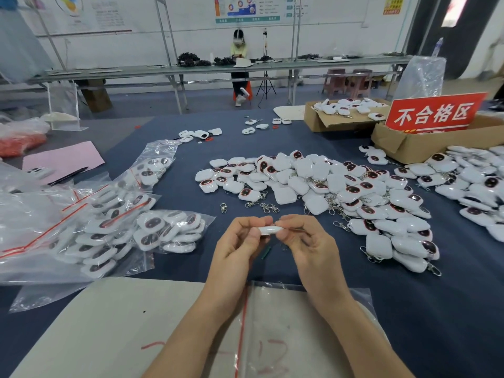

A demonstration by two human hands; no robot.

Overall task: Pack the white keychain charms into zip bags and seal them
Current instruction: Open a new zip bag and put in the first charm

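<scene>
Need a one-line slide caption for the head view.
Left hand and right hand pinch a white keychain charm; flat zip bag under forearms, loose charm pile at right, filled bags at left.

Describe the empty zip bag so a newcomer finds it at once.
Start at the pale board on the near edge of the blue table. The empty zip bag lies flat on its right part, beneath the person's forearms. Unlike the filled bags piled to the left, it holds nothing.
</scene>
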